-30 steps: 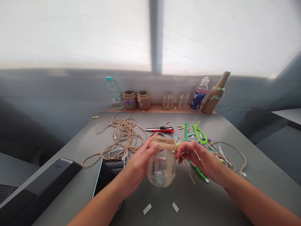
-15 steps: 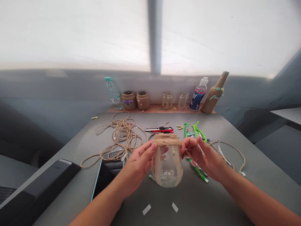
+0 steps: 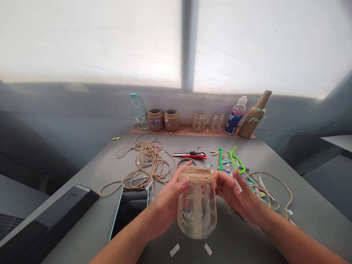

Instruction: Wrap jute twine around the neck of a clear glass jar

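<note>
Upright above the near part of the table is a clear glass jar (image 3: 203, 220) with vertical tape-like strips on its wall. Rows of jute twine (image 3: 196, 175) circle its neck. My left hand (image 3: 167, 198) grips the jar from the left, thumb on the twine's lower edge and fingers behind the glass. At the right of the neck, my right hand (image 3: 239, 194) has its index finger curled against the twine, and a strand runs down below its fingers. Its thumb is raised, with a small white strip (image 3: 238, 185) by it. The fingertips behind the jar are partly hidden.
Loose twine (image 3: 148, 157) lies heaped left of a red utility knife (image 3: 189, 155). A phone (image 3: 129, 205) and a black device (image 3: 55, 220) are nearer left. Green pipe cleaners (image 3: 236, 161) lie right. Behind stand twine-wrapped jars (image 3: 171, 121), glass jars (image 3: 199, 121) and bottles (image 3: 233, 116).
The jar has turned, bringing a strip to its front, and sits slightly lower in view. My left fingers have shifted up behind the neck. The whole scene has slid a little right and down.
</note>
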### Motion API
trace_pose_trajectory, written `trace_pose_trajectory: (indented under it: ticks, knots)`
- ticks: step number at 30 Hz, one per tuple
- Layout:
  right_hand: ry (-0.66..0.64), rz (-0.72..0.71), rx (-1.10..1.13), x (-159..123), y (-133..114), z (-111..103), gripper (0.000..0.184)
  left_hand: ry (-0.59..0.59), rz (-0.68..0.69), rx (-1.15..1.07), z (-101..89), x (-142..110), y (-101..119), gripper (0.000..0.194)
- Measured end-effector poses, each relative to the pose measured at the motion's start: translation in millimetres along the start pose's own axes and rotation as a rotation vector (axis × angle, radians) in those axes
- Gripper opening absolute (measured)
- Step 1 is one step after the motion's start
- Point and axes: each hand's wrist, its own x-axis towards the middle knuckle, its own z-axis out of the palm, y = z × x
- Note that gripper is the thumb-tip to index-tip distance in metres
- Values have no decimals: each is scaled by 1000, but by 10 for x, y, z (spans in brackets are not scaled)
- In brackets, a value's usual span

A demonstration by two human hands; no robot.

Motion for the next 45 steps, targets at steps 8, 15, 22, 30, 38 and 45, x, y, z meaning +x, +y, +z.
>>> trace_pose_trajectory:
  ticks: [8, 15, 22, 30, 38, 45]
  knots:
    - [-11, 26, -3, -7, -34, 45, 66, -41, 72, 64, 30, -3, 14, 53]
    - [6, 13, -74, -30, -18, 18, 66, 17, 89, 69, 30, -9, 47, 51]
    - [53, 28, -159, -60, -31, -27, 66, 61, 74, 65, 25, 10, 96, 43]
    - [55, -17, -207, -80, -119, 0, 67, 64, 42, 96, 42, 47, 65, 34]
    - [59, -15, -209, -62, -126, 8, 65, 103, 27, 117, -4, 74, 47, 37]
    - [32, 7, -214, -57, -72, -20, 67, 104, 19, 127, -63, 76, 47, 34]
